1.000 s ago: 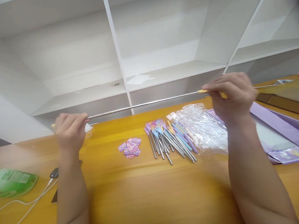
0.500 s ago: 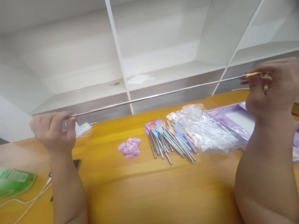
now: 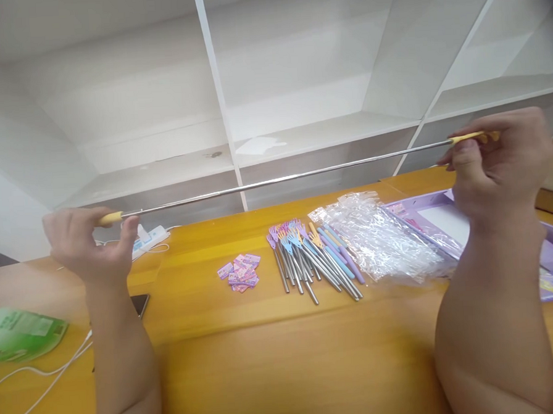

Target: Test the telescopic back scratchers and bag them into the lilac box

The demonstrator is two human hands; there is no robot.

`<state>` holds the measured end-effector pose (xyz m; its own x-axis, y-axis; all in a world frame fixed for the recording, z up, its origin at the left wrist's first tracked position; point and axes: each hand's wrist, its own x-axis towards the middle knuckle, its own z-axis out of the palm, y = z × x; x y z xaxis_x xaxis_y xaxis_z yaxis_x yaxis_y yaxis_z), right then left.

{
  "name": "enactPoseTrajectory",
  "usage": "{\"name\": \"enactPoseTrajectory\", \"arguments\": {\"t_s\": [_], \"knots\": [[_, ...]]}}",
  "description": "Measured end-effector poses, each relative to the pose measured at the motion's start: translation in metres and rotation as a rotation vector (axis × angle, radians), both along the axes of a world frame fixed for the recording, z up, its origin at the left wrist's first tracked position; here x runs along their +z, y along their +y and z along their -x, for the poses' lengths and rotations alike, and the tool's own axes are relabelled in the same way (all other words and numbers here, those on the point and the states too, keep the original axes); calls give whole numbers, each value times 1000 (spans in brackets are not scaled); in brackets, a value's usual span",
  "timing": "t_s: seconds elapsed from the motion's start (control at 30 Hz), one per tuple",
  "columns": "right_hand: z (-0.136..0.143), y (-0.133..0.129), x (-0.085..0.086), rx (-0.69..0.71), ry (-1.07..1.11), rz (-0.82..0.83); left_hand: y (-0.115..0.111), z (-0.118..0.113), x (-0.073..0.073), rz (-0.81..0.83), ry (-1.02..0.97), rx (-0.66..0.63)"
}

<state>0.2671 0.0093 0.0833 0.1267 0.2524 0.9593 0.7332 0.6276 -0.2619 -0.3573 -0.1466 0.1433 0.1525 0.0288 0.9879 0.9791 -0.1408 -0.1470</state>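
Observation:
A telescopic back scratcher [image 3: 284, 179] is stretched out long between my hands, above the table. My left hand [image 3: 90, 241] grips its yellow handle at the left end, thumb below the rod. At the right end, my right hand [image 3: 501, 158] pinches the yellow claw head, whose prongs partly show. Below lies a pile of back scratchers [image 3: 302, 255] with purple, blue and orange claw heads and bare metal rods. Loose coloured handles [image 3: 341, 250] rest at the pile's right side. Small pink and purple cards [image 3: 240, 274] lie in a heap left of it.
Clear plastic bags [image 3: 375, 239] lie right of the pile, against a purple tray [image 3: 424, 202]. A green pouch [image 3: 26, 334], white cables, a phone [image 3: 141, 305] and a power strip [image 3: 151, 238] are on the left. White shelves [image 3: 297, 76] stand behind the table.
My left hand has shifted slightly left, and the yellow handle now shows between its fingers. The right hand has turned a little, exposing more of the claw head. The rod stays extended.

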Motion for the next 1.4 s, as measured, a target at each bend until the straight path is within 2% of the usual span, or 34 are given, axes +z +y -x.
{"name": "enactPoseTrajectory", "arguments": {"t_s": [0.1, 0.23, 0.37, 0.5, 0.6, 0.7, 0.8, 1.07, 1.27, 1.4], "knots": [[16, -7, 3, 31, -26, -3, 0, -8, -1, 78, 41, -1], [52, -18, 11, 85, -132, -44, 5, -22, -4, 205, 15, 25], [81, -23, 14, 119, -193, -16, 10, -22, -6, 221, 12, 36], [85, -21, 11, 126, -210, 24, 11, -13, -5, 207, 49, 16], [81, -20, 10, 133, -191, -11, 9, -16, -4, 178, 72, -27], [87, -24, 12, 148, -217, -59, 8, -31, -8, 197, 90, -68], [107, -31, 11, 223, -273, -81, 10, -53, -16, 274, 78, -67], [170, -46, -9, 398, -333, -1, 15, -102, -41, 360, 63, -98], [192, -54, -15, 366, -190, 13, 17, -128, -54, 337, -22, -129], [207, -65, -22, 428, -277, 29, 13, -141, -60, 395, 9, -129]]}}
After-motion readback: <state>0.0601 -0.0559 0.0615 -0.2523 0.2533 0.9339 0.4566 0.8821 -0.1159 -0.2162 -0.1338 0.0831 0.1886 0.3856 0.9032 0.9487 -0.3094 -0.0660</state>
